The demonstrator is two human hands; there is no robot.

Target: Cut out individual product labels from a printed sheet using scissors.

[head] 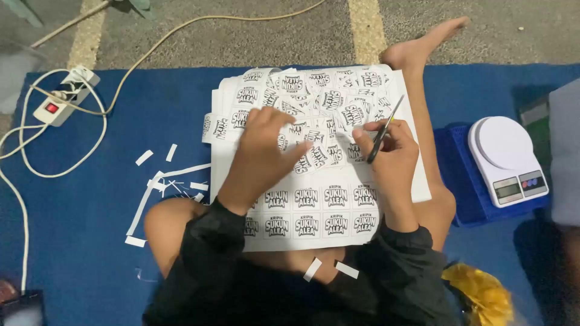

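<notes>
A white sheet of printed black-and-white labels (pixel 320 211) lies across my lap. Above it sits a loose heap of cut-out labels (pixel 314 96). My left hand (pixel 260 151) rests palm down on the sheet and pinches a label at the edge of the heap. My right hand (pixel 393 154) holds a pair of scissors (pixel 385 130) with a black handle, the blades pointing up and to the right, away from the paper. My thumb and finger also touch a small cut label just to the left of the scissors.
I sit on a blue mat (pixel 103 229). White paper offcuts (pixel 160 181) lie on the left. A white power strip (pixel 63 96) with cables is at far left. A white kitchen scale (pixel 510 160) stands on a blue box at right. A yellow bag (pixel 480 293) lies at lower right.
</notes>
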